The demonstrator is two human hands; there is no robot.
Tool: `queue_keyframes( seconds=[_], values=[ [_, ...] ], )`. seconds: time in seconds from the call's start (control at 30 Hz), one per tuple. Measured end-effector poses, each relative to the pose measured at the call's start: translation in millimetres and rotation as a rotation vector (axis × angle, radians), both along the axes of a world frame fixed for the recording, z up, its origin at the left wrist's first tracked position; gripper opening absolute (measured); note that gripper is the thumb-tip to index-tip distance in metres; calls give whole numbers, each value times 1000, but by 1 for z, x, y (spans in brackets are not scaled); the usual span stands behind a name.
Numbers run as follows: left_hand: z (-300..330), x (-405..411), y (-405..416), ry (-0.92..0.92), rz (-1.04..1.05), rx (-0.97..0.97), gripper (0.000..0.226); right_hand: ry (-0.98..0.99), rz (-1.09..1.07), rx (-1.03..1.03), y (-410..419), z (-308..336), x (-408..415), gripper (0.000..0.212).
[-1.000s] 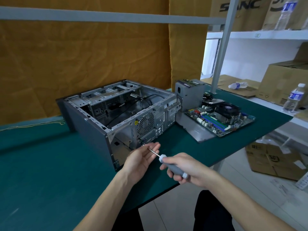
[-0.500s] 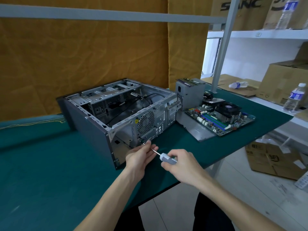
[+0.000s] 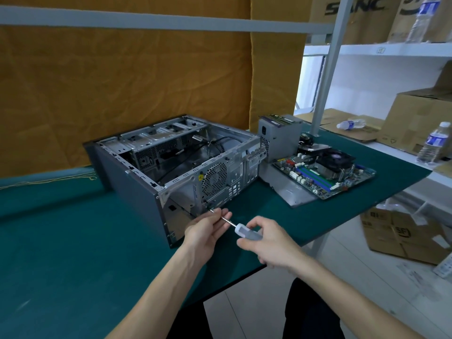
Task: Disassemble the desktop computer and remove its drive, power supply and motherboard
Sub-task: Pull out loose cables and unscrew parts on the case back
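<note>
The open grey computer case (image 3: 137, 182) lies on its side on the green table (image 3: 61, 253), its rear panel facing me. My right hand (image 3: 271, 243) grips the grey-handled screwdriver (image 3: 247, 232), whose tip meets the lower rear panel of the case. My left hand (image 3: 208, 228) steadies the metal shaft between its fingers. To the right of the case lie the removed power supply (image 3: 281, 138), the motherboard (image 3: 322, 173) with its black cooler fan, and a drive (image 3: 313, 145) behind the board.
A grey side panel (image 3: 291, 192) lies under the motherboard's near edge. A steel post (image 3: 325, 77) rises at the table's back right. Cardboard boxes (image 3: 401, 233) and water bottles (image 3: 433, 143) stand on the shelves and floor at the right. An orange cloth hangs behind.
Both hands have moved forward with the screwdriver, bringing its tip against the case's rear panel. My left hand's fingers have closed around the shaft.
</note>
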State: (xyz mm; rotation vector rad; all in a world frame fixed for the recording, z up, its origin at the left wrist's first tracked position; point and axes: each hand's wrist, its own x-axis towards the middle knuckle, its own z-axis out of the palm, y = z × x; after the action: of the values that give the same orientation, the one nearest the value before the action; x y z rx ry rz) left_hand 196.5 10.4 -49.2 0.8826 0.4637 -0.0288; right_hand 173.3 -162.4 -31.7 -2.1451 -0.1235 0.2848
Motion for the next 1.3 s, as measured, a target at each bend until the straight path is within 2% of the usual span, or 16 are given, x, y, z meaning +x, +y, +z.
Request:
queue_keyframes(
  seconds=[0.07, 0.13, 0.2, 0.27, 0.3, 0.33, 0.43, 0.5, 0.53, 0.63, 0.7, 0.87, 0.97, 1.03, 1.1, 1.3],
  values=[
    [0, -1, 1, -26, -8, -54, 14, 359, 41, 213, -3, 7, 2, 43],
    [1, -2, 1, -50, -27, -93, 20, 493, 86, 316, -6, 11, 2, 48],
    [2, -3, 0, -30, -20, -83, 20, 311, 82, 236, -4, 8, 1, 34],
    [4, -2, -3, 8, 21, -40, 19, -42, 25, -69, 1, -1, -2, 18],
    [4, -1, -4, 14, 37, -30, 19, -147, -13, -136, 3, -6, -2, 18],
    [4, 0, -4, 9, 44, -34, 20, -131, -18, -100, 4, -9, -2, 21],
    [3, -1, -3, -42, 11, -98, 21, 337, 31, 251, -2, 3, 4, 42],
    [3, -3, -2, -62, -5, -150, 24, 457, 83, 297, -7, 11, 5, 48],
    [3, -3, -2, -56, 0, -173, 23, 396, 93, 260, -7, 11, 4, 45],
    [9, 4, -3, 18, 77, -237, 16, 24, 11, 50, 0, 6, 0, 26],
    [13, 10, -5, 72, 134, -262, 18, -77, -25, -64, 2, 3, -1, 26],
    [14, 14, -10, 122, 167, -303, 24, 48, 43, -182, 0, 10, 1, 52],
    [14, 13, -7, 136, 168, -320, 24, -58, 64, -296, -5, 10, 1, 35],
    [14, 13, -7, 141, 173, -327, 20, -120, 41, -245, -6, 9, -2, 19],
    [15, 13, -8, 143, 177, -327, 18, -157, 51, -273, -3, 9, -4, 27],
    [15, 15, -10, 157, 189, -301, 20, -177, 63, -461, -1, 16, -7, 28]
  ],
)
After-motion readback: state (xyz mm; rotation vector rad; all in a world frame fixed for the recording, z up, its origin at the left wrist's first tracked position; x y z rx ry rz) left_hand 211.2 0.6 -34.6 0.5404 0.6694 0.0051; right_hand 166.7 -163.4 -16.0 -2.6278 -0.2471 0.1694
